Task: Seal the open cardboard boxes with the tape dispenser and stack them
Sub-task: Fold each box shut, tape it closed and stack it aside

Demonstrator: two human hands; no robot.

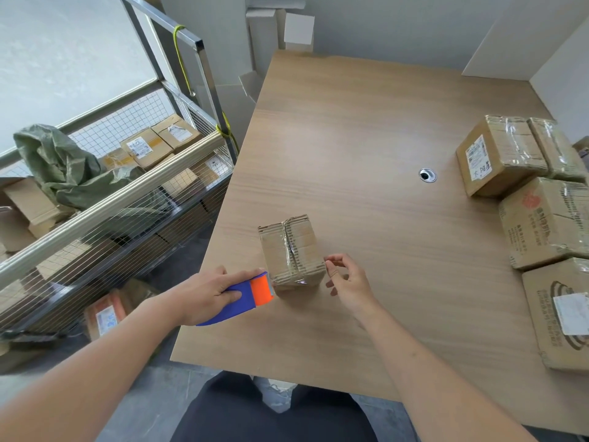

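Cardboard box (291, 250) sits centre-frame on the surface (366, 122). Our left hand (204, 296) grips the tape dispenser (245, 298) against its near-left edge, probably finishing a strip. Right hand (349, 283) beside it, fingers (333, 260) loosely curled, holding nothing.

Little can be read. The far right taped box (500, 156) bears a white shipping label (477, 154) with fine print too small to tell, and handwritten characters below it, seemingly "大阳". The box just nearer (541, 221) carries a red logo and red printed lines, illegible.
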